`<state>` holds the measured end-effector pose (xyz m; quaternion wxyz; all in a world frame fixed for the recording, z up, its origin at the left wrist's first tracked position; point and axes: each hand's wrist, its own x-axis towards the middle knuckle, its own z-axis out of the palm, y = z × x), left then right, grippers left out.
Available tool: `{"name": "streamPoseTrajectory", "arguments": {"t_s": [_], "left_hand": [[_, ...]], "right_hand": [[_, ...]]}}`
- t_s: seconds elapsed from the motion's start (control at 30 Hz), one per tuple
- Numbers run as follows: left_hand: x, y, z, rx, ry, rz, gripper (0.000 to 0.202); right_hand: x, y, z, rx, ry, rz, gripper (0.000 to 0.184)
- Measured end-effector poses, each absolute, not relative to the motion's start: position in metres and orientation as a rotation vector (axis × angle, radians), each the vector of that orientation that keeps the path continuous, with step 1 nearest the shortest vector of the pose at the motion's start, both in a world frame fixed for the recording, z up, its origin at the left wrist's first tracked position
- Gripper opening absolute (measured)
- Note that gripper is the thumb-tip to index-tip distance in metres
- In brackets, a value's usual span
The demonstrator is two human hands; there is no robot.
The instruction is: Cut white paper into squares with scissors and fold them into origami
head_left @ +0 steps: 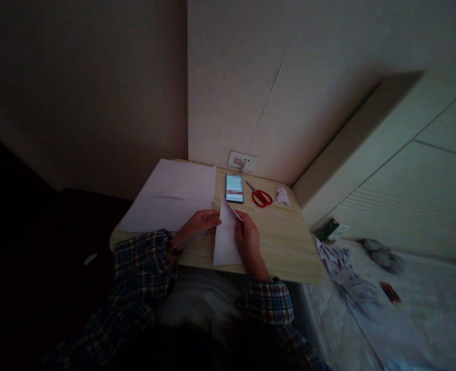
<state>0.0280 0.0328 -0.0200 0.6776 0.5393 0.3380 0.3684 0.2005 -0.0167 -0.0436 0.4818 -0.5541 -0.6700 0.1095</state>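
A folded sheet of white paper (226,241) is held up over the front part of the small wooden table, its top tapering to a point. My right hand (248,238) grips its right edge, thumb and fingers closed on it. From the other side my left hand (200,224) pinches the paper's left edge with its fingertips. Large white sheets (169,193) lie flat on the table's left half, partly under my left forearm. Just beyond the paper rests a phone (234,188) with its screen lit. Red-handled scissors (260,196) lie to its right, blades slightly apart.
A small folded paper piece (282,196) sits near the right edge of the table (290,242). Behind is a wall with a socket (242,161). On the right, a bed (425,293) holds crumpled papers (338,263), a grey rounded item (383,256) and a green box (329,230).
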Motion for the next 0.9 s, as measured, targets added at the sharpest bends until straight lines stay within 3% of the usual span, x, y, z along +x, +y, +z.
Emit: {"name": "streamPoseTrajectory", "arguments": {"t_s": [0.47, 0.9], "left_hand": [[0.023, 0.032, -0.018, 1.140, 0.852, 0.984, 0.026], [0.020, 0.030, -0.017, 1.075, 0.847, 1.166, 0.021]], "right_hand": [[0.205, -0.027, -0.025, -1.070, -1.589, 0.360, 0.020], [0.207, -0.019, -0.039, -1.108, -1.739, 0.427, 0.045]]}}
